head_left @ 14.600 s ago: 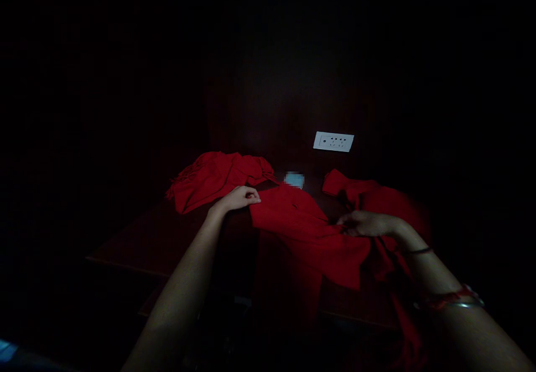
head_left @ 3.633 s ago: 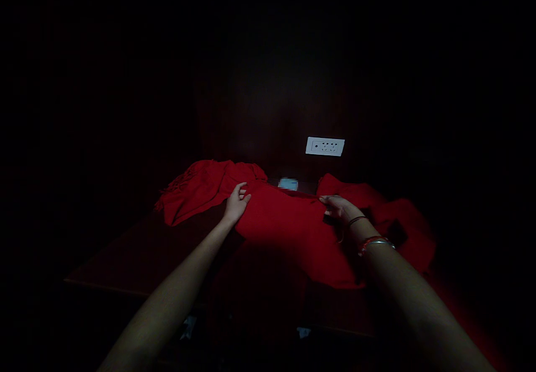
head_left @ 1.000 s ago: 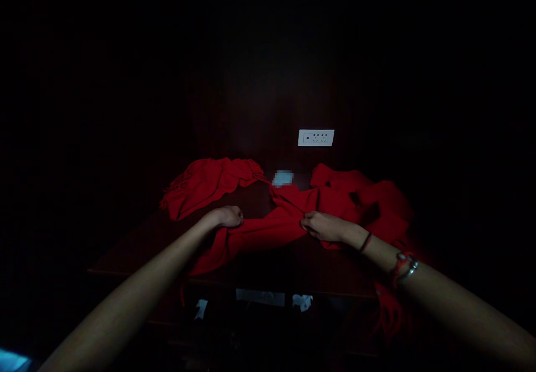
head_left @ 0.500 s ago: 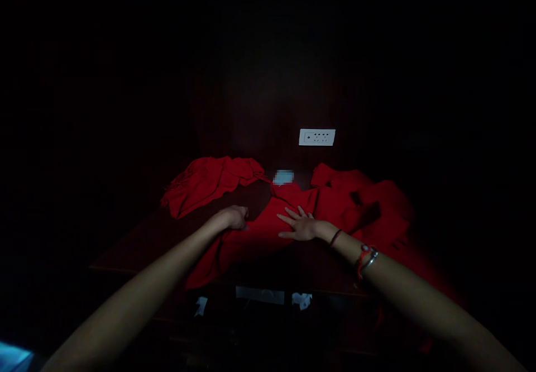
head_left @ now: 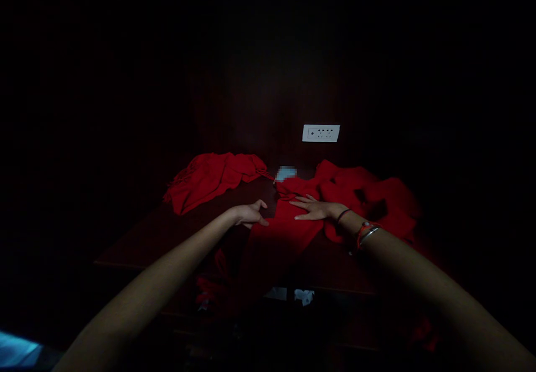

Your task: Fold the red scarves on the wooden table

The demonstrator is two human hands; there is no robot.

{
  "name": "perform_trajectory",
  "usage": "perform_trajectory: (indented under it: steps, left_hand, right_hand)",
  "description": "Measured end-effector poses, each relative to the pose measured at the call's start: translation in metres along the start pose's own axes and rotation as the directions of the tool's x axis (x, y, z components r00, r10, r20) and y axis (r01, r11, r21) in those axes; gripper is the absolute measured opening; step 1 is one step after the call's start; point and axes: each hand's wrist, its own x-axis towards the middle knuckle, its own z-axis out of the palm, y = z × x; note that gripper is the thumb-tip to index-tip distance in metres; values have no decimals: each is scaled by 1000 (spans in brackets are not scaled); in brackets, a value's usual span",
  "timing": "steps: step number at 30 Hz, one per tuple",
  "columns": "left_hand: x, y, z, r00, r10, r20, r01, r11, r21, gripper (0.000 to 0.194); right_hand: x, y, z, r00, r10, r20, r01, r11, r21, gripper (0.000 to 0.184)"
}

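A red cloth (head_left: pixel 276 243) lies in the middle of a dark table, its near part hanging over the front edge. My right hand (head_left: pixel 312 209) rests on it, palm down with fingers spread. At the cloth's left edge is my left hand (head_left: pixel 250 214), thumb and fingers apart, the thumb touching the fabric. More red fabric (head_left: pixel 389 199) is bunched to the right, loosely folded. Back left lies a red fringed scarf (head_left: pixel 218 176), crumpled. Whether these pieces join is hard to tell in the dim light.
A white wall socket (head_left: pixel 321 133) is on the dark back wall. A small pale blurred object (head_left: pixel 286 173) sits at the table's back. Below the front edge (head_left: pixel 125 265) whitish pieces (head_left: pixel 304 296) show. The surroundings are very dark.
The red cloth's near part now hangs further over the front edge. My left hand has gone from closed at the cloth's edge to open. Both hands are slightly higher and further right.
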Motion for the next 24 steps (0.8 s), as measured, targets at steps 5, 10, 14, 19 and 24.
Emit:
perform_trajectory:
  steps: [5, 10, 14, 19, 24]
  left_hand:
    - [16, 5, -6, 965, 238, -108, -159, 863, 480, 59]
    - [6, 3, 35, 946, 320, 57, -261, 644, 719, 70]
    - [10, -1, 36, 925, 368, 91, -310, 596, 740, 58]
    - [34, -10, 22, 789, 611, -58, -322, 493, 808, 47]
    - [38, -2, 22, 630, 737, -245, -259, 497, 828, 42]
  right_hand:
    - [-4, -8, 3, 1000, -4, 25, 4, 1000, -17, 89]
    - [-10, -16, 10, 999, 46, -2, -46, 998, -48, 101]
    - [-8, -11, 15, 1000, -10, -19, 9, 1000, -27, 94]
    - [-6, -2, 5, 961, -136, -242, 99, 982, -159, 60]
    - [-10, 1, -14, 791, -24, -612, -230, 915, -333, 63]
